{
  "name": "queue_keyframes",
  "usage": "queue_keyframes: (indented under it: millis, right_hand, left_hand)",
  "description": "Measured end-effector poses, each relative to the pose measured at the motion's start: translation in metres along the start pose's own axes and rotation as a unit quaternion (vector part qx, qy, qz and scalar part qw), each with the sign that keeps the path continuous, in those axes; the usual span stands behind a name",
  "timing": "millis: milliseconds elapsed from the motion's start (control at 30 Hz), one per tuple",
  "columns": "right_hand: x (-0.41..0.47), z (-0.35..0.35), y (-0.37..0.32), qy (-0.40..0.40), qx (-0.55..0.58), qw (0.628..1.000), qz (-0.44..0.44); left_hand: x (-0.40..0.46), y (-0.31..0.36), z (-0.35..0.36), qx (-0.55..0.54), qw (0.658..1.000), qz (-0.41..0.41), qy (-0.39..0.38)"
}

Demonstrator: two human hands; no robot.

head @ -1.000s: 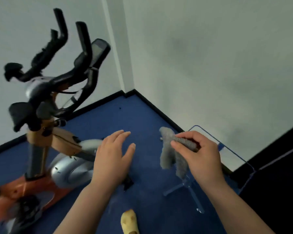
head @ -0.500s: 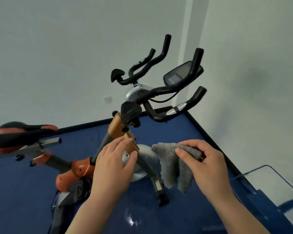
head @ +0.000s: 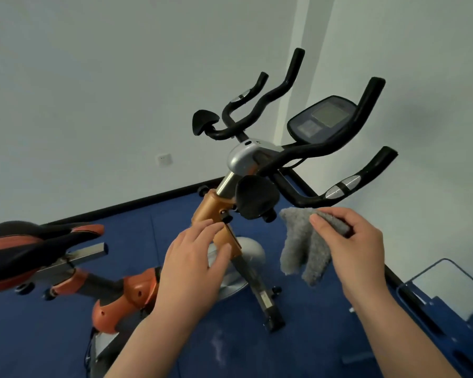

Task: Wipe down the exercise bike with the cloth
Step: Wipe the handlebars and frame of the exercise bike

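An orange and black exercise bike (head: 216,205) stands on the blue floor in front of me, its black handlebars (head: 311,151) and display console (head: 321,118) at upper right, its saddle (head: 25,241) at left. My right hand (head: 350,249) pinches a grey fluffy cloth (head: 302,249), which hangs down just below the near handlebar grip. My left hand (head: 194,263) hovers with fingers apart in front of the orange stem, holding nothing.
A silver flywheel (head: 246,255) sits behind my left hand. A blue-framed clear panel (head: 445,285) stands at the right by the wall. A wall socket (head: 164,160) is on the white back wall. Black skirting runs along the floor edge.
My view has swung left and nearer, bringing the whole bike to the centre. Both hands have kept their pose, the right still holding the cloth, now close under the handlebar.
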State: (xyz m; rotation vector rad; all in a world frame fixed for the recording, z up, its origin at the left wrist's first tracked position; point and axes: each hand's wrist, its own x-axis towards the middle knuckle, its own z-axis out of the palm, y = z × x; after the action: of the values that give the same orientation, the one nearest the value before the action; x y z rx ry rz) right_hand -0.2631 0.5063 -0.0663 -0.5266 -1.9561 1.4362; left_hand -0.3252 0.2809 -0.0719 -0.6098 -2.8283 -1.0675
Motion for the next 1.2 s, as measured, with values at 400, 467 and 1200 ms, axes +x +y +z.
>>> queue_keyframes:
  millis: [400, 467, 1200]
  right_hand:
    - [0.096, 0.088, 0.005, -0.099, -0.230, 0.934, -0.255]
    - [0.089, 0.097, 0.018, -0.147, -0.305, 0.902, -0.267]
    - [0.051, 0.127, -0.002, 0.012, -0.490, 0.869, -0.070]
  left_hand:
    - [0.095, -0.016, 0.036, -0.031, 0.999, 0.014, 0.016]
    - [0.103, -0.021, 0.043, -0.051, 0.999, 0.011, 0.005]
    - [0.190, -0.062, 0.051, -0.283, 0.937, 0.133, -0.156]
